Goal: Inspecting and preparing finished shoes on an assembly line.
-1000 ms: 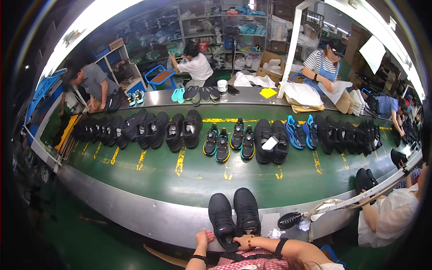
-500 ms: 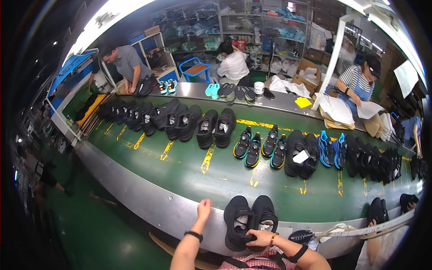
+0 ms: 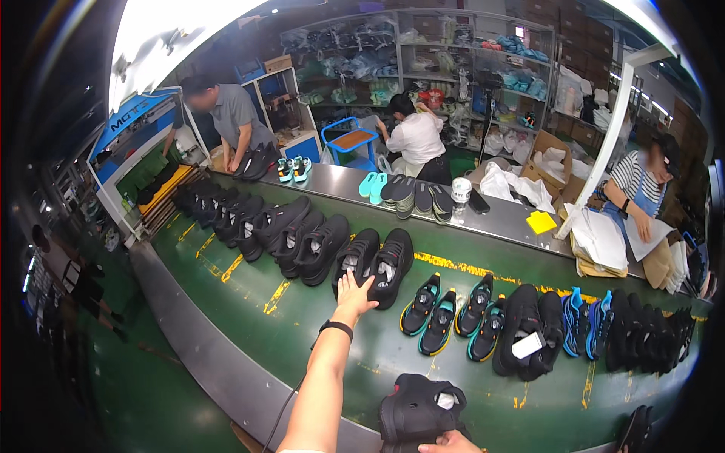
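My left hand (image 3: 353, 294) is stretched out over the green belt with its fingers spread. Its fingertips reach the toe-to-heel side of a pair of black sneakers (image 3: 375, 264) stuffed with white paper; whether they touch cannot be made out. At the lower edge, my right hand (image 3: 451, 443) is partly cut off and grips a black sneaker (image 3: 415, 404) at its near end. That shoe is tilted, showing its side and white paper inside; a second black shoe is mostly hidden behind it.
Rows of black shoes (image 3: 291, 241) line the belt's left, with black-teal sneakers (image 3: 438, 325) and blue sneakers (image 3: 600, 328) rightward. Beyond, a metal ledge (image 3: 332, 177) bears insoles (image 3: 415, 195), a white cup (image 3: 461, 189) and a yellow pad (image 3: 541, 222). Three people work across the belt.
My left hand has moved forward from the near edge to the paired shoes, its fingers now spread. The near black shoes have tipped over with my right hand. My view has shifted.
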### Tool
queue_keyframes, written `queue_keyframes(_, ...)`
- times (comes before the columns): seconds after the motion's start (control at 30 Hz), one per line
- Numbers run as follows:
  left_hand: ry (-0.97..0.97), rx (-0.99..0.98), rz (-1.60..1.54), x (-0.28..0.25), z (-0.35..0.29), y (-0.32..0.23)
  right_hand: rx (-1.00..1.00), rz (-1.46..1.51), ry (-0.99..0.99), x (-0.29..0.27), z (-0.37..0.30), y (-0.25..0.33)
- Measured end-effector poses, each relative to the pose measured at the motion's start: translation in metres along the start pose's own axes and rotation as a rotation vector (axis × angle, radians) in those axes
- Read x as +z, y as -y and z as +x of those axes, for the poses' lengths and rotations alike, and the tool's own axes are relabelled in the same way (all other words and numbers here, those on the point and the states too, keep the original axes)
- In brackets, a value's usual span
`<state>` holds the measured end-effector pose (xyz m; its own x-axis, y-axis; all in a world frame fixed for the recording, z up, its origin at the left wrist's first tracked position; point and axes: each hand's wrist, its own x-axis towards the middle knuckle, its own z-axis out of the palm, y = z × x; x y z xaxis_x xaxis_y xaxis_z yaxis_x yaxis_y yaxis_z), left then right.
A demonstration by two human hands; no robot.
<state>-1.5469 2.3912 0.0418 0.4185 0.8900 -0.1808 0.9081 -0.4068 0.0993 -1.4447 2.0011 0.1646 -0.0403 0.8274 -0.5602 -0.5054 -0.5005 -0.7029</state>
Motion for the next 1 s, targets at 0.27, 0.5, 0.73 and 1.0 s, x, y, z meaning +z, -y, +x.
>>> queue_keyframes(0.27,0.247,0.034,0.026,0.002,0.039,0.005,0.045,0.203,-0.079,0.009,0.015,0.061)
queue_keyframes(0.5,0.318,0.21,-0.178,-0.008,-0.064,0.033,0.084,0.304,0.057,-0.019,0.036,0.037)
queue_keyframes(0.73,0.589,0.213,-0.137,-0.071,-0.264,0.103,0.114,0.479,0.172,0.013,0.067,0.053)
queue_keyframes(1.0,0.461,-0.026,-0.21,0.012,-0.458,0.095,0.098,0.816,0.12,0.069,0.213,0.07)
